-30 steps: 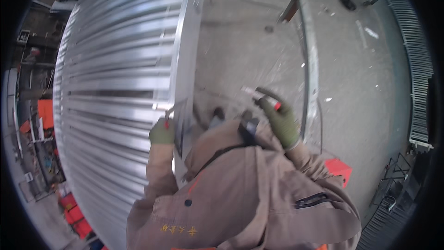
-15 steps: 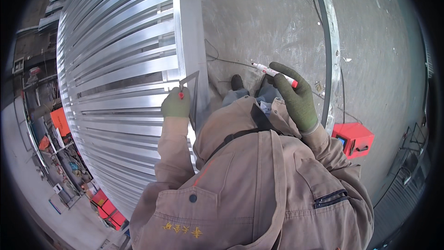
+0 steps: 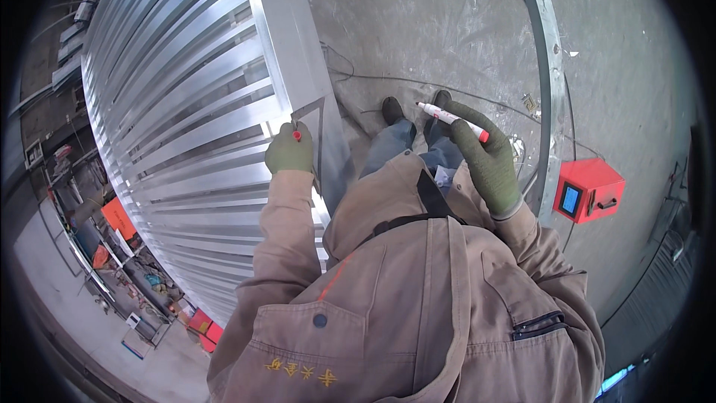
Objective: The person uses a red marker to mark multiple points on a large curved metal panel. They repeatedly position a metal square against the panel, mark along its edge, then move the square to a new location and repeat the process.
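My right hand (image 3: 488,160), in a green knit glove, grips a white marker (image 3: 446,117) with a red end; its dark tip is bare and points left, over the floor. My left hand (image 3: 289,151), also gloved in green, is closed at the edge of a large slatted metal panel (image 3: 216,93). A small red marker cap (image 3: 297,136) shows at its fingers. Beside this hand, on the panel's broad side rail (image 3: 291,37), is a thin grey angled metal piece (image 3: 321,130); whether the fingers hold it I cannot tell.
A long dark metal bar (image 3: 538,15) runs along the floor on the right, with a red box-shaped machine (image 3: 591,190) beside it. A cable (image 3: 418,80) crosses the floor near my shoes (image 3: 392,110). Cluttered shelving (image 3: 112,254) stands beyond the panel on the left.
My view has shifted and turned slightly, so the panel and the red machine sit differently. Both hands keep their grips, the marker still held above the floor.
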`<state>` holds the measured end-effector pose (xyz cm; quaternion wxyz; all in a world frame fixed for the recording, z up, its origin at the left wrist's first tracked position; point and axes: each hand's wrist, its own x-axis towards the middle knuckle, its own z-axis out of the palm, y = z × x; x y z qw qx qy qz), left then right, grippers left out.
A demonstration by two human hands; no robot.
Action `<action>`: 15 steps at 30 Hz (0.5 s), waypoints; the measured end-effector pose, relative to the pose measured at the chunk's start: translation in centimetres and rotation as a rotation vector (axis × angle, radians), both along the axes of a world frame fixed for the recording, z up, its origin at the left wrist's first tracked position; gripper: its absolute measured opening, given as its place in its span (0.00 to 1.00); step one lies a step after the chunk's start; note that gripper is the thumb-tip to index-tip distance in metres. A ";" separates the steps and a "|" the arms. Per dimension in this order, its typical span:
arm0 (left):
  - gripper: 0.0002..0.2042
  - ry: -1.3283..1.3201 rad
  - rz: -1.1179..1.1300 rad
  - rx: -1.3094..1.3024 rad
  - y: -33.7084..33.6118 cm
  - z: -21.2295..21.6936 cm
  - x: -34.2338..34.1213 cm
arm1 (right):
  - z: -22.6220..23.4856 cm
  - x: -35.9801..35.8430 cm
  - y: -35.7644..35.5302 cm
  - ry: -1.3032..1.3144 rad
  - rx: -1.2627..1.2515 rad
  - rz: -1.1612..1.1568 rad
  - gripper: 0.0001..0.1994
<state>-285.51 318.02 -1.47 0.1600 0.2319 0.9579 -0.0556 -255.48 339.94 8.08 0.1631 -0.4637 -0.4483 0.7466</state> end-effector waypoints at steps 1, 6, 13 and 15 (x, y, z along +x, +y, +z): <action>0.20 0.002 0.005 0.001 -0.1 0.0 0.0 | 0.1 -0.2 0.1 -0.009 -0.014 0.019 0.19; 0.20 0.006 -0.026 0.055 0.2 0.5 0.2 | 0.1 -2.3 0.6 0.003 -0.072 0.024 0.18; 0.20 -0.034 -0.007 0.052 0.0 0.7 0.0 | -1.6 -6.1 2.0 -0.110 -0.045 0.204 0.19; 0.20 -0.041 -0.019 0.043 0.1 0.9 0.0 | -2.1 -7.1 1.9 -0.103 0.014 0.215 0.18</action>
